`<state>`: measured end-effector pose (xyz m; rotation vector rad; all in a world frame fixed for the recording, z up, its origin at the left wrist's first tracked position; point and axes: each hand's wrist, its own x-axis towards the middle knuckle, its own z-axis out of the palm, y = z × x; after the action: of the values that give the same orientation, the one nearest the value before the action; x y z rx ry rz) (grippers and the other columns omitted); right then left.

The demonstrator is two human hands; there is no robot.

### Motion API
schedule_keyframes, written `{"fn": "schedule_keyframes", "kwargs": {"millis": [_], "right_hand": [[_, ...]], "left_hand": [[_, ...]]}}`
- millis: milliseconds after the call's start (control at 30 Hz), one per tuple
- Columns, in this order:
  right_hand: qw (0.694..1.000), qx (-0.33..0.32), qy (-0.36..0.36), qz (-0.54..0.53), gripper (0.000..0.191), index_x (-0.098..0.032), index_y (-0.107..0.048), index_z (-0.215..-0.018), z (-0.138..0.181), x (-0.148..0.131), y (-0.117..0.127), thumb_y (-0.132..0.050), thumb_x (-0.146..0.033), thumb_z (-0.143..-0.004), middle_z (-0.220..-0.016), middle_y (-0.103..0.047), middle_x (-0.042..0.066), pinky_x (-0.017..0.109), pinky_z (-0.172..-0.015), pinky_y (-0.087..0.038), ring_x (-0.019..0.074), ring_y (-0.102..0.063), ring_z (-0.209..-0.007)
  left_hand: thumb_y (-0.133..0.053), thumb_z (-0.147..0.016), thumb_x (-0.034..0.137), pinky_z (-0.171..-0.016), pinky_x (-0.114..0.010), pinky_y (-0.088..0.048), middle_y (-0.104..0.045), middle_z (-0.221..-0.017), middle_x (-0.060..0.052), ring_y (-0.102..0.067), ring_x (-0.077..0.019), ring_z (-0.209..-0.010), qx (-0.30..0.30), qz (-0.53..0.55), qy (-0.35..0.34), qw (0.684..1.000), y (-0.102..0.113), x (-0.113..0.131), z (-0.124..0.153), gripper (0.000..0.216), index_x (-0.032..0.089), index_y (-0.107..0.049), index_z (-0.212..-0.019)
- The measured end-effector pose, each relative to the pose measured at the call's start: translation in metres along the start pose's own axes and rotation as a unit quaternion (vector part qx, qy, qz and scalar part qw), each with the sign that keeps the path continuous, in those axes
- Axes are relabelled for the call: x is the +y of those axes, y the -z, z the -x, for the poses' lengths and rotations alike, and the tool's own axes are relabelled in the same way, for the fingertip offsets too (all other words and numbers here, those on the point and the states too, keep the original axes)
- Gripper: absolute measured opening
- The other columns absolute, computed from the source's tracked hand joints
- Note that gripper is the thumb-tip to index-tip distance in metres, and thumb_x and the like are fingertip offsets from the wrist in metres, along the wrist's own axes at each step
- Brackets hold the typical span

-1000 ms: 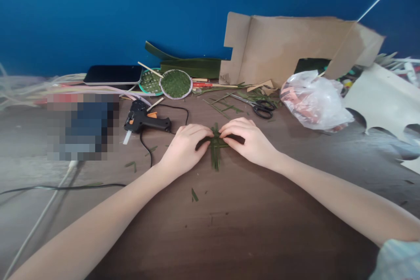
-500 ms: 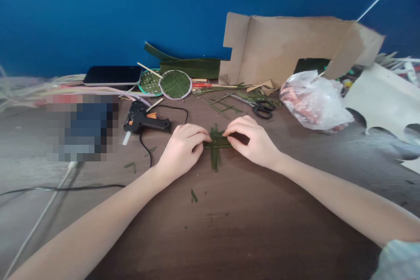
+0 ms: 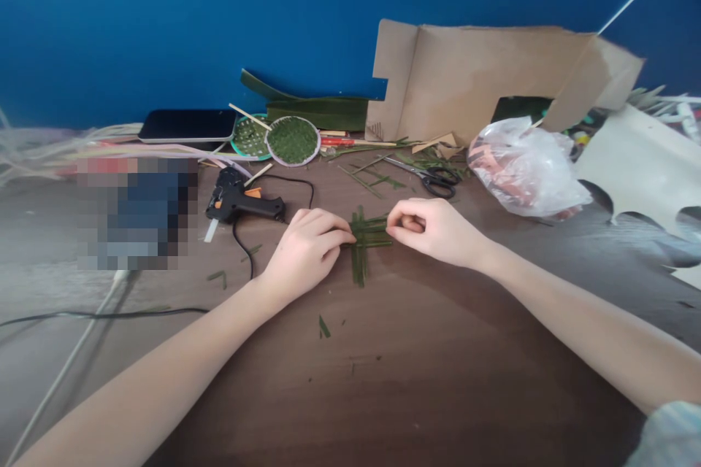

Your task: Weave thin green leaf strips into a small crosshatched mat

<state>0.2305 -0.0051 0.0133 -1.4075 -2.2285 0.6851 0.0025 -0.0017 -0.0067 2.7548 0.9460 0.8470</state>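
Several narrow green leaf strips lie crossed on the brown table, some upright in view and others running sideways, like the start of a weave. My left hand rests at their left side, fingertips pinched together on the crossing. At the right ends of the sideways strips is my right hand, its thumb and forefinger closed on a strip end and the other fingers curled. The fingertips partly hide the strip ends. Small leaf scraps lie nearer to me.
A black glue gun with its cord lies left of my hands. Behind are scissors, two round woven pieces, a dark phone and wide leaves. Bent cardboard and a plastic bag stand back right.
My right hand has shifted right, away from the crossing, along the sideways strips, uncovering more of them. My left hand has hardly moved.
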Motion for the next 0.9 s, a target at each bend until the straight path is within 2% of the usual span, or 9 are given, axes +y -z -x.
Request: {"fn": "schedule_keyframes", "kwargs": {"millis": [100, 333, 900], "right_hand": [[0.999, -0.035, -0.009, 0.031, 0.011, -0.019, -0.055, -0.065, -0.0012, 0.0001, 0.0021, -0.057, -0.024, -0.075, -0.050, -0.039, -0.006, 0.023, -0.055, -0.029, 0.0087, -0.040, -0.053], [0.996, -0.069, -0.011, 0.048, 0.006, -0.020, -0.058, -0.068, -0.0025, 0.0004, 0.0050, -0.056, -0.021, -0.074, -0.053, -0.044, -0.005, 0.023, -0.058, -0.031, 0.0090, -0.043, -0.054], [0.994, -0.095, 0.001, 0.051, 0.007, -0.019, -0.059, -0.070, -0.0042, -0.0014, 0.0099, -0.060, -0.025, -0.074, -0.057, -0.046, -0.004, 0.023, -0.058, -0.030, 0.0088, -0.043, -0.055]], "left_hand": [[-0.045, -0.081, 0.004, -0.074, -0.030, -0.039, -0.067, -0.086, -0.002, -0.058, -0.0151, -0.082, 0.001, 0.001, -0.017, 1.000, 0.0003, 0.0002, 0.0002, 0.025, 0.018, -0.066, -0.081], [-0.044, -0.084, 0.007, -0.074, -0.029, -0.040, -0.069, -0.087, -0.001, -0.059, -0.0143, -0.080, -0.001, -0.011, -0.037, 0.999, -0.0001, 0.0001, 0.0003, 0.026, 0.019, -0.067, -0.084], [-0.043, -0.085, 0.009, -0.071, -0.030, -0.041, -0.068, -0.087, -0.003, -0.058, -0.0153, -0.079, -0.006, -0.026, -0.050, 0.998, -0.0012, -0.0003, 0.0011, 0.026, 0.018, -0.067, -0.085]]}}
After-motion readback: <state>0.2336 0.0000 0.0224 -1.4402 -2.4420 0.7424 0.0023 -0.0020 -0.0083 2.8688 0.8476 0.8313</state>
